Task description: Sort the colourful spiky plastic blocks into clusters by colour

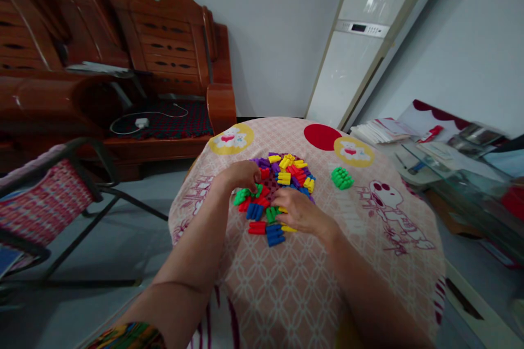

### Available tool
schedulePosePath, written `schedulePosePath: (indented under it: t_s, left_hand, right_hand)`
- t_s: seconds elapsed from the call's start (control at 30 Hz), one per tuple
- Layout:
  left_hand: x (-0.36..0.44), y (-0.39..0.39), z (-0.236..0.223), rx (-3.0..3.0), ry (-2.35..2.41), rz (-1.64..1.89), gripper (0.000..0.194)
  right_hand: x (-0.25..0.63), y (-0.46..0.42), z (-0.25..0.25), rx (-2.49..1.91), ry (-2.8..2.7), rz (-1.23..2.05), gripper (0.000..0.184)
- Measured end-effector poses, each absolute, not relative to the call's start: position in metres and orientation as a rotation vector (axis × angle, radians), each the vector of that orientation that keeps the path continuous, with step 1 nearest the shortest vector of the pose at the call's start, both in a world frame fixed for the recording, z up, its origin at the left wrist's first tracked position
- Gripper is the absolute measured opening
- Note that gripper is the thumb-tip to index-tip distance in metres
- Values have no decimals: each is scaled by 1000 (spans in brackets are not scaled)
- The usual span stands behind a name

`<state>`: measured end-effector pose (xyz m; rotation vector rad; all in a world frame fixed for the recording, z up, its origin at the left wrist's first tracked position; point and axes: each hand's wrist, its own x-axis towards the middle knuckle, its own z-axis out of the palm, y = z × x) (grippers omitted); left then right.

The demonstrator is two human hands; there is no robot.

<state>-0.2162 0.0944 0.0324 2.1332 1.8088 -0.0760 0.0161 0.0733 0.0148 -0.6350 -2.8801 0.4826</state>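
My left hand (245,174) is at the left side of a pile of colourful plastic building blocks. Its fingers are curled together beside a red block (265,173), above green blocks (242,196); whatever is between the fingertips is hidden. Across from it, my right hand (297,208) reaches over the near right of the pile, fingers apart. A green block (272,215) lies at its fingertips, and a yellow one shows partly beneath the fingers. Nearer to me lie a blue block (275,235) and a red block (257,227). A dark red lattice surface (268,184) shows between the hands.
A patterned cloth covers the round table (295,278). Apart from the pile, a green cluster of blocks (342,178) stands to the right. A folding chair (45,202) is at the left, a wooden bench (167,49) behind, and a glass-topped stand (462,169) at the right.
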Motion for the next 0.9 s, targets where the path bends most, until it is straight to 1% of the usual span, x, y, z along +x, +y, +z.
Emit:
schedulePosePath:
  t_s: [0.13,0.23,0.3,0.4,0.47,0.6,0.7,0.8,0.9]
  left_hand:
    - [-214,93,32,2148,1794,-46,29]
    - [-214,93,31,2129,1745,25,24]
    - [-211,94,29,2125,1686,82,22]
    - [-207,97,26,2121,1627,149,20]
    - [-205,99,24,2105,1605,160,20]
    - [-205,101,22,2037,1570,151,27]
    - [-202,100,25,2033,1618,130,30]
    - [-199,99,28,2052,1662,120,30]
    - [-197,99,29,2093,1662,174,26]
  right_hand:
    - [8,69,-5,-694,-2933,243,22]
    - [10,73,-9,-696,-2924,241,29]
    - [10,75,-6,-644,-2922,291,30]
    - [8,75,0,-558,-2917,381,20]
    - [9,75,7,-618,-2852,476,12]
    - [27,91,22,-869,-2449,620,5]
    - [62,120,28,-1027,-2046,581,15]
    - [107,153,23,-1212,-1705,454,28]
    - [147,177,7,-1382,-1561,194,30]
